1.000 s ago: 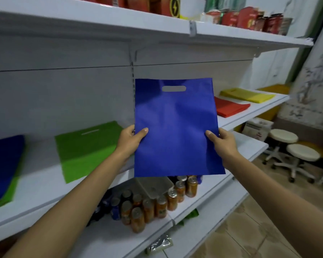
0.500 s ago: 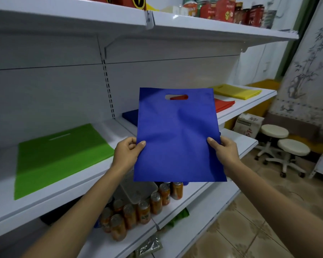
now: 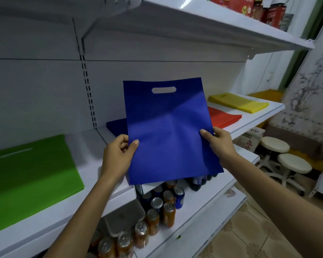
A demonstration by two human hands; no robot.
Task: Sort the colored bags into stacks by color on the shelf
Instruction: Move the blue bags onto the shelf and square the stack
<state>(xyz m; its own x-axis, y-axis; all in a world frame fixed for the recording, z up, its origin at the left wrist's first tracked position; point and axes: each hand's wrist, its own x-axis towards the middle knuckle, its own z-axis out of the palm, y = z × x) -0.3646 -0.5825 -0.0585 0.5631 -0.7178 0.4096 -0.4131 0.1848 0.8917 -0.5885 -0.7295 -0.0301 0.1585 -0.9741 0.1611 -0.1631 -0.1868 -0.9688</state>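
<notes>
Gripping the blue bag [image 3: 168,131] in our left hand [image 3: 117,157] and right hand [image 3: 219,144], we now reach the blue stack [image 3: 117,126] just beyond them, so laying it down seems next

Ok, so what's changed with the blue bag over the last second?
The blue bag was carried rightward along the shelf, away from the green bag, and now hangs upright in front of the dark blue stack. Nothing was let go: the left hand and right hand pinch its side edges as before. The red stack and yellow stack lie unmoved.
</notes>
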